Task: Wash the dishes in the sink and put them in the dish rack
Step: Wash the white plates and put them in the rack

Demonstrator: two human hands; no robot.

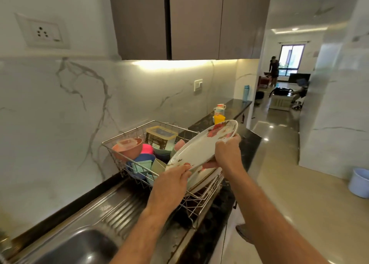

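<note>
Hands grip a white oval plate above the dish rack's near right end: left hand pinches its near rim, right hand clasps the right edge.

The sink runs off the bottom edge, its basin only partly seen. Beside it, the dish rack has its near corner covered by the left hand, and the plate hides the rack's far side and the right hand's fingertips.
</note>
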